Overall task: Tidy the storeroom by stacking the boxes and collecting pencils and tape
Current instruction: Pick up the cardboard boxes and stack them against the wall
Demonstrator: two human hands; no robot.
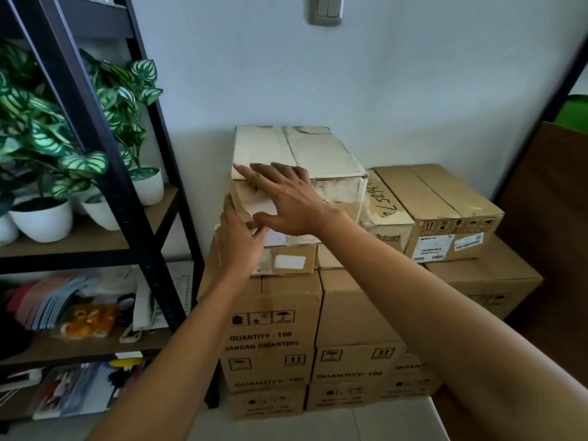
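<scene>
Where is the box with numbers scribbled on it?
In the head view, the scribbled box sits right of centre, squeezed between the pale top box and a brown labelled box.

The right hand [286,202] is covering much of the pale top box's [296,151] near end, and the left fingers [232,214] are hiding its lower left corner. Left of the fingers, the shelf clutter [79,310] is blurring beyond recognition; the frame edge is cutting the potted plants [41,128].
</scene>
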